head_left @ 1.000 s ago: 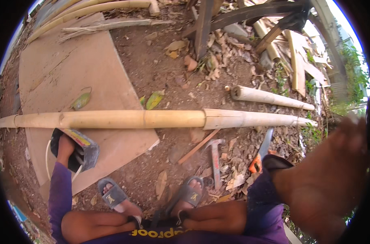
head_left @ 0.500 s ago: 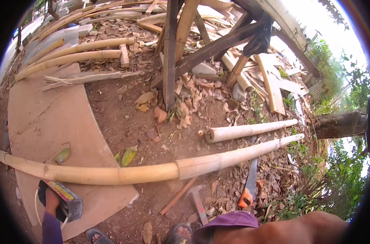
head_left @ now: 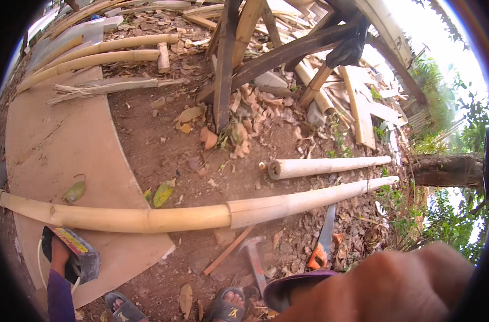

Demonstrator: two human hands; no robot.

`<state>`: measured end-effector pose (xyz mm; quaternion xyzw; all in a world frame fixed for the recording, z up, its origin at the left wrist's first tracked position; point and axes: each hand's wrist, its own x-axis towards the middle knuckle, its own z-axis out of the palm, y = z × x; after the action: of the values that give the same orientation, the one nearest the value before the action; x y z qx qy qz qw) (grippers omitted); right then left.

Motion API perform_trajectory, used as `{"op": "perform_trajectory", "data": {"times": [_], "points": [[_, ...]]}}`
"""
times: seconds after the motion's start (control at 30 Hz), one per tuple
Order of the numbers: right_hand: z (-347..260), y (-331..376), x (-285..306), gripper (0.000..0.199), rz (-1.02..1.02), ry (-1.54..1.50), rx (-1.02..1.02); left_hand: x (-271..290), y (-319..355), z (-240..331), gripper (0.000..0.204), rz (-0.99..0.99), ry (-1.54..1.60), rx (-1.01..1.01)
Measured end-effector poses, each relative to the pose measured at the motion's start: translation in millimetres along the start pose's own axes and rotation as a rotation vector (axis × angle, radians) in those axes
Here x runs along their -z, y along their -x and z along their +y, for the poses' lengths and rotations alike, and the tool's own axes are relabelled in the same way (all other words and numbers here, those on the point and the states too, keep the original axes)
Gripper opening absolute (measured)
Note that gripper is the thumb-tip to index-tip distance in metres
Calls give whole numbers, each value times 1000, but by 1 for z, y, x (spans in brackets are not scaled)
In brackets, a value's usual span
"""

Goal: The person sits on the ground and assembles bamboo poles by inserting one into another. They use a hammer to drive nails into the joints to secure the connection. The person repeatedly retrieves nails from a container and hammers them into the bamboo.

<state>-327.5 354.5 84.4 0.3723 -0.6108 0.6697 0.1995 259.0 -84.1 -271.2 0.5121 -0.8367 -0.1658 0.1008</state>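
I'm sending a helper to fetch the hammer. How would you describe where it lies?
Find the long bamboo pole lying across the bare ground. Just on the near side of its pale end lies the hammer, between a thin wooden stick and an orange-handled saw. Only it has a metal head.

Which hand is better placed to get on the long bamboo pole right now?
Probably the left. The left hand, gripping a grey block-shaped tool, sits just below the long bamboo pole on the board. The right hand is raised close to the camera, off the pole.
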Motion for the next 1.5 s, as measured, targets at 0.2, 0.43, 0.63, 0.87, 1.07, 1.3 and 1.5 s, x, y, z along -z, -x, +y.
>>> {"op": "perform_trajectory", "data": {"times": [0.2,0.43,0.63,0.87,1.07,1.3,1.5], "points": [[3,4,-2,37,-25,0,9,-10,-2,4,19,-87,130,60],[14,13,-40,38,-104,-145,-79,6,-9,7,22,-147,-93,68],[20,22,-81,39,-237,-298,-173,10,-9,22,25,-190,-156,109],[19,37,-125,40,-371,-466,-253,15,-13,28,29,-150,-232,16],[15,48,-155,41,-482,-570,-277,26,-14,42,38,-215,5,206],[4,62,-195,42,-586,-699,-325,51,-22,48,41,-335,-115,212],[-10,73,-227,44,-671,-770,-357,67,-22,64,34,-497,-209,289]]}}
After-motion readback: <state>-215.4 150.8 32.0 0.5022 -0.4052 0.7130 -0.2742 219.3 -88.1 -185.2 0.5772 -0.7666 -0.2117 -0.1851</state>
